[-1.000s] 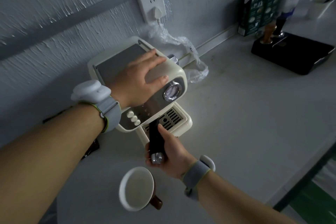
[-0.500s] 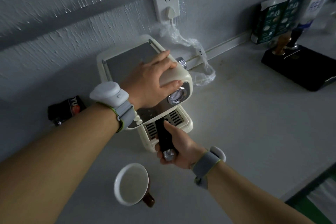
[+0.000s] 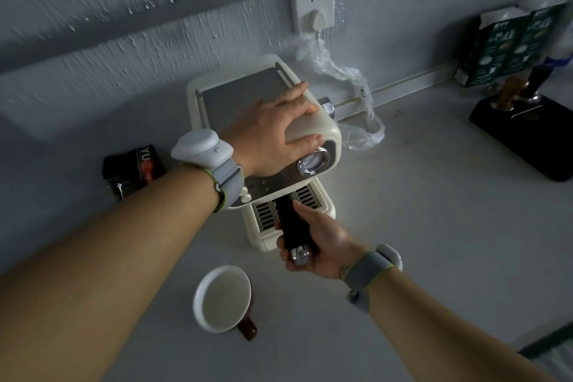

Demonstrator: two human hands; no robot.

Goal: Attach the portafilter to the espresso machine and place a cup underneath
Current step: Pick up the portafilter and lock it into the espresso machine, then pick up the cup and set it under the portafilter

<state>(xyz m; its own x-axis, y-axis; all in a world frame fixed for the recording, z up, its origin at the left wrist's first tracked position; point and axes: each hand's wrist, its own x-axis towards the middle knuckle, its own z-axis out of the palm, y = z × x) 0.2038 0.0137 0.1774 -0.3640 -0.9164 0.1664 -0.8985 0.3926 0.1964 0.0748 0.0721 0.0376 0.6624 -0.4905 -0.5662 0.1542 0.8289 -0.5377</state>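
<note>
Pressing flat on the cream espresso machine (image 3: 313,130), the left hand (image 3: 273,136) steadies it; the right hand (image 3: 316,242) grips the black portafilter (image 3: 291,226) handle under its front. White cup (image 3: 223,298) waits nearer. Far left, a black packet (image 3: 133,170) reads "YU".

Dim and grey overall, with a pale glow pooling on the counter (image 3: 418,211) beside the espresso machine (image 3: 328,133), glare on its round gauge (image 3: 313,161), soft shadow along the wall (image 3: 124,40), motion blur and wide-angle bending toward the cartons (image 3: 511,46) at the right edge.
</note>
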